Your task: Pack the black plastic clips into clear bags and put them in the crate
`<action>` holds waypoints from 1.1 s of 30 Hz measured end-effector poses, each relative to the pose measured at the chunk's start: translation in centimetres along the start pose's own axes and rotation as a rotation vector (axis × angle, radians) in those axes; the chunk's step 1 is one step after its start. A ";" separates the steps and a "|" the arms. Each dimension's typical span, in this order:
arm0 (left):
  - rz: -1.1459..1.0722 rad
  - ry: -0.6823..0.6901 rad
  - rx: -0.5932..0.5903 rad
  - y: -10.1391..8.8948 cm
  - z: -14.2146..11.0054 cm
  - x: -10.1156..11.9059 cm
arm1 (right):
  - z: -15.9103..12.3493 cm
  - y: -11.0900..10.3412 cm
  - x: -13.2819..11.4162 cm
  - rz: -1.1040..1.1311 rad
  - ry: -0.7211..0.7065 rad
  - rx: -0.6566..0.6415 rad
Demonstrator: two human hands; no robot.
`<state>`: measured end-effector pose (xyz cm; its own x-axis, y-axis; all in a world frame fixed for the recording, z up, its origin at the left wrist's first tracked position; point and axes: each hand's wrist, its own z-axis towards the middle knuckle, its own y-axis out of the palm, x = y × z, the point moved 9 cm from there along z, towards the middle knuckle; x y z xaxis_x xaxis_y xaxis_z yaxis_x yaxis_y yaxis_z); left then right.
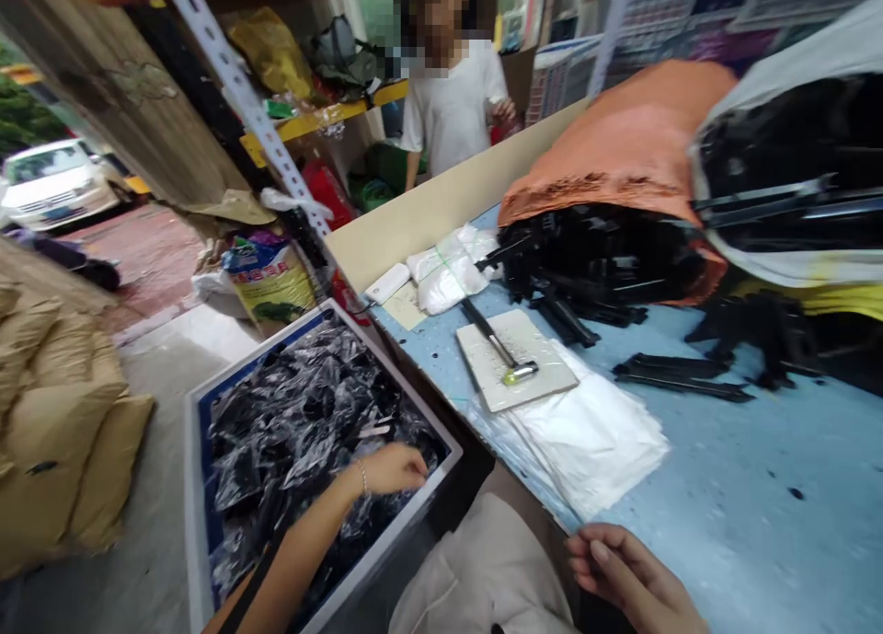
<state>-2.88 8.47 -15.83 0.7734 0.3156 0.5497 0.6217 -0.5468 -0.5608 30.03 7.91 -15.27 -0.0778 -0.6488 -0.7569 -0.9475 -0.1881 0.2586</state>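
Note:
My left hand (392, 469) is over the near right part of a white-rimmed blue bin (452, 452), its fingers curled in and slightly blurred. Whatever may be under those fingers is hidden. Black parts in clear plastic bags (296, 413) fill the bin. At the table's front edge, my right hand (624, 570) has its thumb and fingers closed at the corner of a stack of clear plastic bags (593, 432), apparently pinching one bag. On the stack's far side lies a pale board (544, 376) with a small hammer (498, 341) on it.
The blue table (724, 487) carries loose black parts (682, 372), an orange sack (613, 155) and a white sack (820, 40), both spilling black parts. A wrapped white bundle (448, 270) lies behind the hammer. A person (452, 109) stands beyond the table. Brown sacks (55, 413) are at left.

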 end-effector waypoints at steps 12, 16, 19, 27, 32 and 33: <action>0.075 0.782 0.130 2.3 9.3 38.4 | -2.3 -7.5 -3.0 0.148 -0.261 0.284; 0.138 0.645 0.200 1.2 15.9 43.4 | -4.3 -12.2 -2.5 0.179 -0.296 0.471; 0.097 0.659 0.076 3.6 15.8 44.3 | -5.5 -14.4 -3.7 0.186 -0.325 0.538; -1.024 0.286 -1.007 17.2 3.5 40.2 | -9.1 -16.5 -13.3 0.066 -0.689 0.665; -0.879 0.343 -0.616 15.7 3.4 37.9 | -8.4 -15.0 -14.4 -0.179 -0.694 0.661; -0.838 0.361 -0.546 15.1 3.6 37.5 | -8.3 -14.7 -14.4 -0.214 -0.710 0.661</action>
<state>36.01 14.84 -5.90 -0.0142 0.5527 0.8333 0.7298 -0.5639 0.3864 47.68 13.86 -3.18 0.1517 -0.0163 -0.9883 -0.9287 0.3398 -0.1481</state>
